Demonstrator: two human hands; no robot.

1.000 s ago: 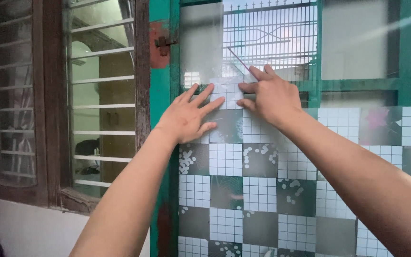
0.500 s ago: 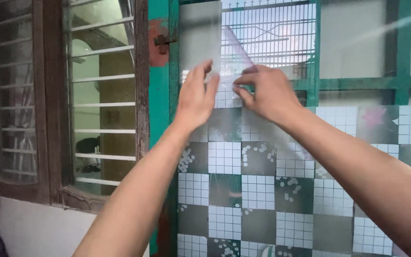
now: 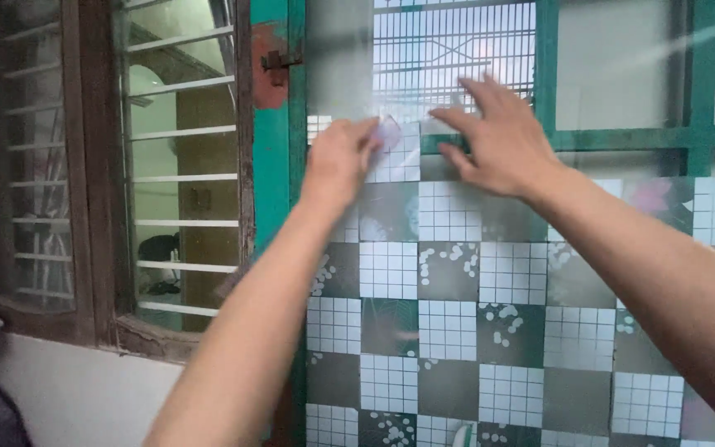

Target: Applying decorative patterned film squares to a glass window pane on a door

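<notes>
A checkered decorative film [image 3: 448,331] with grid and dot squares covers the lower glass of a green-framed window [image 3: 273,165]. My left hand [image 3: 339,157] is closed, pinching a loose bit of the film [image 3: 391,132] near the film's top edge. My right hand [image 3: 498,136] lies flat on the glass just to the right, fingers spread, pressing on the film's upper edge. Above both hands the pane [image 3: 457,50] is bare and shows a metal grille outside.
A brown wooden window [image 3: 93,174] with white horizontal bars stands to the left, and a rusty latch [image 3: 279,60] sits on the green frame. A white wall ledge [image 3: 76,381] runs below. More frosted panes [image 3: 614,62] lie to the right.
My left hand has gone from flat, open fingers on the glass to a closed pinch on the film's edge. My right hand has shifted slightly, fingers still spread on the pane.
</notes>
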